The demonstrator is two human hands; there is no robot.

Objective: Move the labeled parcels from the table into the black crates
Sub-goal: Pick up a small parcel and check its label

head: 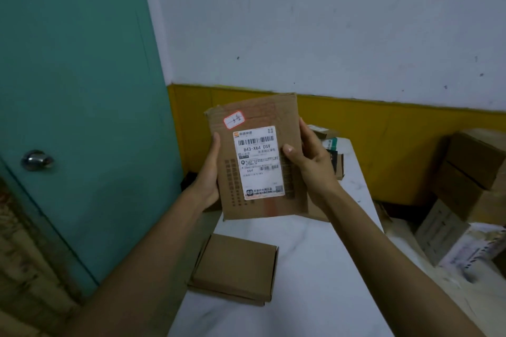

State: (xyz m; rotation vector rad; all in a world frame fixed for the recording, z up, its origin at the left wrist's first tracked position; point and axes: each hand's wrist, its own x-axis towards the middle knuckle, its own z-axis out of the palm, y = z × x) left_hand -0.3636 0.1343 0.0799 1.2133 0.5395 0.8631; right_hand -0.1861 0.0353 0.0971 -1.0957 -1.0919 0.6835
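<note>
1. The parcel (276, 113), a flat brown cardboard pack, is held upright in the air above the far part of the white table (315, 268), touching nothing but the two hands.
2. The left hand (209, 172) grasps the parcel's left edge, with the thumb lying along the front face and the fingers hidden behind the cardboard.
3. The right hand (308, 164) grasps the right edge. Its thumb presses on the front just beside the label, and its fingers curl round the back.
4. The parcel sits between the two palms, its printed side facing the camera and slightly tilted.
5. A white shipping label (258, 169) with barcodes covers the middle of the front. A small red-bordered sticker (233, 119) sits above it, near the top left corner.
6. Below the hands, a plain flat carton (235, 268) lies on the table's near left edge.
7. More small packs (330, 142) lie at the table's far end, partly hidden behind the right hand.
8. Stacked cardboard boxes (471, 172) stand to the right of the table, and a teal door (82, 90) is on the left.
</note>
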